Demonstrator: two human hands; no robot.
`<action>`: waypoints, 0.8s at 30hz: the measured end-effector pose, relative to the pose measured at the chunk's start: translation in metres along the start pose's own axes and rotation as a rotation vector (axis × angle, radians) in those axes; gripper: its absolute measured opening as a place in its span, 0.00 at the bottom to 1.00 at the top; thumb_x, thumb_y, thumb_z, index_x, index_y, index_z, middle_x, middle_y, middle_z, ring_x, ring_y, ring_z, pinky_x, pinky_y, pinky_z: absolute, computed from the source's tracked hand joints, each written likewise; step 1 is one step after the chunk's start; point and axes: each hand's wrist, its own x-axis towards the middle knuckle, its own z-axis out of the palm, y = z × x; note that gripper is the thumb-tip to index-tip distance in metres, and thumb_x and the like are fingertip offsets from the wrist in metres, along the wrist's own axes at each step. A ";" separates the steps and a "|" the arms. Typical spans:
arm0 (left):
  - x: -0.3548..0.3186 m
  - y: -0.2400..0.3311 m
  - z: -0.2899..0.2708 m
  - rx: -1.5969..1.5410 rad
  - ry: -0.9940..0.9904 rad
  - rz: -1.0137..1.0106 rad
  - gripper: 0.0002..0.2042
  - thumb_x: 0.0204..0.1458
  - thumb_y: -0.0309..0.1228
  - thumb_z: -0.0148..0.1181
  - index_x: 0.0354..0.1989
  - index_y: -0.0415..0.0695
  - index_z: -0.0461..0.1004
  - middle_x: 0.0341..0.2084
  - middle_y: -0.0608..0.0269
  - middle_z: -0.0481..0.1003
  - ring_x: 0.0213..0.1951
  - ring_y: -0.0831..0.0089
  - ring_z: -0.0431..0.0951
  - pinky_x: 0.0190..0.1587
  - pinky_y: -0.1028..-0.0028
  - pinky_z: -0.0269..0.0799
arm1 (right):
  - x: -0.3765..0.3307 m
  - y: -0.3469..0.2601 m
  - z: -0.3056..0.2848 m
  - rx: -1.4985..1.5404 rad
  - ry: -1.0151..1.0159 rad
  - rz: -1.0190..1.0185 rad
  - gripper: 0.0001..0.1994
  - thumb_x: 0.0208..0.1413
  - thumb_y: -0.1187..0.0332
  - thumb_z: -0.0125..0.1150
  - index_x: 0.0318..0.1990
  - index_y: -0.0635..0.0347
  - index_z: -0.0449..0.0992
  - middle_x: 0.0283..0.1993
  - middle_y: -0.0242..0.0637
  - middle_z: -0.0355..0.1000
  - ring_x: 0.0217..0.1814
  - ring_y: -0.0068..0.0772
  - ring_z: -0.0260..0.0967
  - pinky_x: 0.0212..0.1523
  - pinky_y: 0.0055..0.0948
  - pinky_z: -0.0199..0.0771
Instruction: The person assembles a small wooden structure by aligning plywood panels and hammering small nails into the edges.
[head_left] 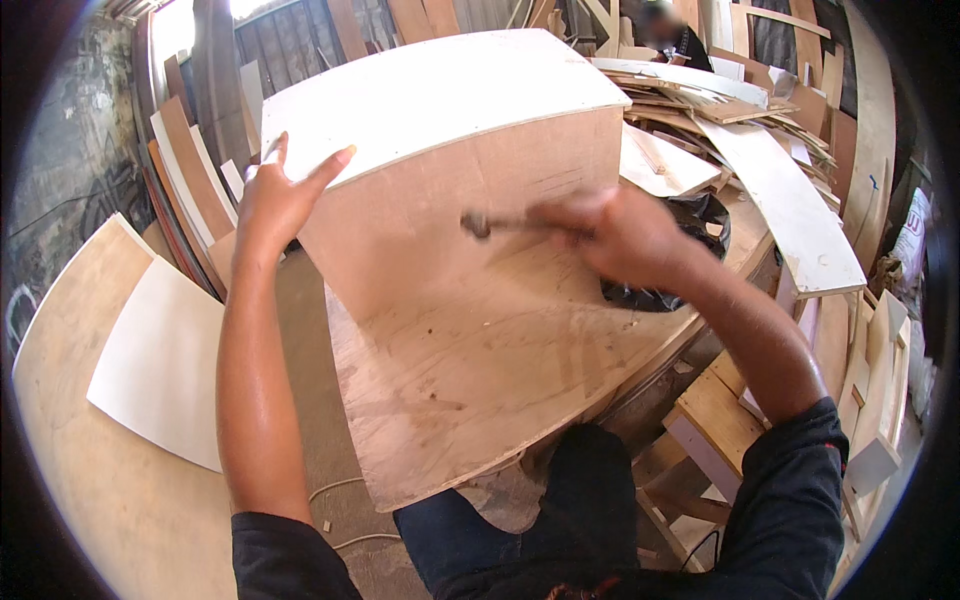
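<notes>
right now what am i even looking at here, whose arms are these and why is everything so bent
The picture comes from a wide fisheye camera worn on a person's head, looking down, so straight edges curve near the rim. The two bare arms rising from the bottom are that person's own.

The left hand rests on the corner of a plywood box with a white top, steadying it. The right hand grips a hammer in front of the box's brown face; it is blurred. The box stands on a plywood sheet.

Around it lie wood offcuts, a black bag and a white panel. Another person sits at the top edge.
</notes>
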 end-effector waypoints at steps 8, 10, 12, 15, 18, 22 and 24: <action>0.002 -0.015 0.010 0.025 0.105 0.075 0.62 0.45 0.72 0.67 0.75 0.28 0.57 0.69 0.26 0.64 0.73 0.44 0.65 0.73 0.58 0.60 | -0.028 -0.021 0.032 -0.010 -0.276 0.108 0.16 0.63 0.62 0.63 0.57 0.46 0.82 0.46 0.41 0.79 0.51 0.50 0.78 0.50 0.48 0.78; 0.003 -0.015 0.010 0.022 0.097 0.067 0.62 0.45 0.72 0.67 0.75 0.28 0.58 0.69 0.26 0.64 0.73 0.44 0.65 0.73 0.58 0.60 | -0.035 -0.013 0.040 -0.030 -0.262 0.058 0.17 0.61 0.64 0.64 0.58 0.46 0.81 0.47 0.41 0.78 0.52 0.50 0.78 0.50 0.47 0.78; 0.002 -0.016 0.010 0.017 0.086 0.063 0.61 0.45 0.72 0.67 0.75 0.29 0.58 0.69 0.26 0.64 0.73 0.44 0.65 0.73 0.58 0.60 | -0.038 -0.011 0.039 0.027 -0.230 0.026 0.16 0.60 0.65 0.63 0.56 0.50 0.82 0.45 0.43 0.79 0.49 0.52 0.79 0.50 0.47 0.79; 0.004 -0.010 0.016 0.031 0.083 0.079 0.59 0.46 0.72 0.66 0.75 0.33 0.59 0.68 0.24 0.64 0.74 0.40 0.61 0.72 0.52 0.62 | -0.039 0.013 0.026 0.140 -0.101 0.050 0.14 0.59 0.67 0.64 0.51 0.57 0.84 0.42 0.45 0.81 0.45 0.51 0.80 0.48 0.44 0.80; 0.011 -0.024 0.014 0.076 0.136 0.134 0.57 0.48 0.72 0.64 0.75 0.34 0.61 0.66 0.27 0.68 0.73 0.41 0.63 0.72 0.55 0.62 | -0.023 0.040 -0.004 0.173 0.135 0.318 0.11 0.55 0.74 0.62 0.43 0.67 0.85 0.39 0.51 0.83 0.41 0.50 0.82 0.46 0.40 0.82; 0.002 -0.018 0.006 0.069 0.139 0.120 0.56 0.50 0.70 0.63 0.75 0.34 0.61 0.67 0.28 0.66 0.73 0.41 0.64 0.73 0.55 0.60 | -0.027 0.091 -0.018 -0.087 -0.187 0.579 0.13 0.47 0.76 0.58 0.39 0.71 0.84 0.38 0.64 0.80 0.45 0.60 0.82 0.48 0.47 0.82; -0.003 -0.006 0.011 0.087 0.127 0.078 0.56 0.52 0.69 0.63 0.74 0.30 0.60 0.68 0.27 0.66 0.72 0.43 0.66 0.73 0.57 0.60 | -0.044 0.121 -0.001 -0.245 -0.350 0.526 0.13 0.47 0.76 0.60 0.39 0.71 0.84 0.40 0.63 0.81 0.46 0.60 0.82 0.51 0.48 0.81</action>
